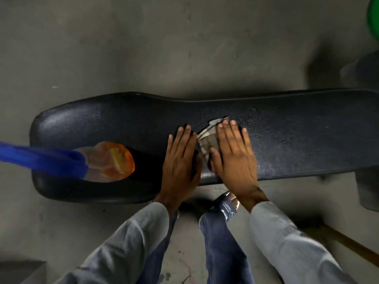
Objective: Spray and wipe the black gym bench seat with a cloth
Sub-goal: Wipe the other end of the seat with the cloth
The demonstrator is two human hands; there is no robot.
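Note:
The black gym bench seat (297, 140) runs left to right across the view, with wet droplets on its surface to the right of my hands. A checked grey and beige cloth (208, 140) lies folded on its middle. My right hand (235, 158) presses flat on the cloth's right part. Just left of it, my left hand (180, 160) lies flat on the seat with its fingers apart and its thumb at the cloth's edge. An orange translucent spray bottle (110, 160) with a blue head lies blurred on the seat's wide left end.
Bare concrete floor surrounds the bench. A grey bench support (367, 191) stands at the right. A green round object (373, 17) sits in the top right corner, and a wooden stick (348, 242) lies at the lower right. My legs and a shoe (229, 201) are below the bench's near edge.

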